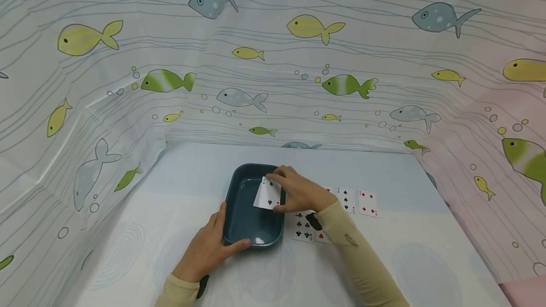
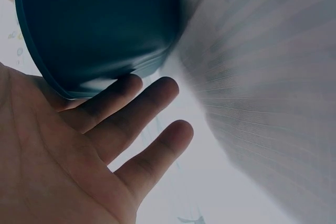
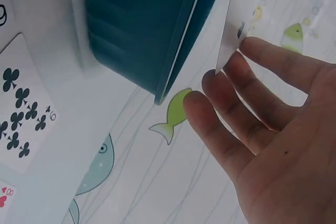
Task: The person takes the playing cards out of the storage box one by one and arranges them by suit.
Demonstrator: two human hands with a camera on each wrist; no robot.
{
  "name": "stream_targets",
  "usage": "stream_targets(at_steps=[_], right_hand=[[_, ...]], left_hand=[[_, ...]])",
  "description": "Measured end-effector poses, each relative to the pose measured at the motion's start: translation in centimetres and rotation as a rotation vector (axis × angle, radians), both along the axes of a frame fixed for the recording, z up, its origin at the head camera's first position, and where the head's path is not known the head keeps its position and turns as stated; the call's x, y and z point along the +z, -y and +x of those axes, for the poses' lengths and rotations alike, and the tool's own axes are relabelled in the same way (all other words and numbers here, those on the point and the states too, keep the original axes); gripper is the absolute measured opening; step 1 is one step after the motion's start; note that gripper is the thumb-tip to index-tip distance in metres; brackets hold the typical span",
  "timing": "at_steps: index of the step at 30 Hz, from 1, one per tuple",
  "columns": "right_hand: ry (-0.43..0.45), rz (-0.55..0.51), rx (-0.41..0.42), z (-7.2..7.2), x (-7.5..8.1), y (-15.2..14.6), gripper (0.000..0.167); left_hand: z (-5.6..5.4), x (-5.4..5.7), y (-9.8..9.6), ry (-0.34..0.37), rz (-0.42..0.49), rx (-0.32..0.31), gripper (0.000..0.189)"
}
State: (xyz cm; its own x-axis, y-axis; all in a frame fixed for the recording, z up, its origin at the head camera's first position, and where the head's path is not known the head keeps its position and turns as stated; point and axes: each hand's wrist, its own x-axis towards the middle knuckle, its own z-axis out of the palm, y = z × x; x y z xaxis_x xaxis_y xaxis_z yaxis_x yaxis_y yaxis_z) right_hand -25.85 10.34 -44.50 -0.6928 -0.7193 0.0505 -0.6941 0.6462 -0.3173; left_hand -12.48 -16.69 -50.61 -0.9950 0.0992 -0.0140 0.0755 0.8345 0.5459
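A dark blue rectangular tray (image 1: 239, 212) sits on the table. My left hand (image 1: 209, 245) grips its near left corner, thumb over the near rim and fingers along the left side. In the left wrist view, fingertips (image 2: 165, 90) rest against the tray's outer wall. My right hand (image 1: 298, 191) pinches a playing card, the two of spades (image 1: 271, 195), over the tray's right side. Another white card edge (image 1: 258, 199) shows behind it. The right wrist view has the held card (image 3: 231, 30) nearly edge-on between thumb and fingers.
Face-up cards lie right of the tray: a three of spades (image 1: 346, 201), a four of diamonds (image 1: 368, 203), a clubs card (image 1: 302, 230) and a hearts card (image 1: 322, 236). The right forearm partly covers them. A fish-patterned sheet (image 1: 273, 75) rises behind the table.
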Motion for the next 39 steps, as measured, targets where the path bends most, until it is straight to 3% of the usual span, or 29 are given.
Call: stream_targets(at_steps=[26,39], right_hand=[[-0.008,-0.041,-0.112,1.8,1.2,-5.8,0.086],[-0.006,-0.066,-0.133,2.6,0.5,-9.3,0.084]], left_hand=[[0.1,-0.2,-0.1,-0.034,0.007,0.008,0.125],[0.0,-0.2,0.1,-0.028,0.013,0.004,0.125]])
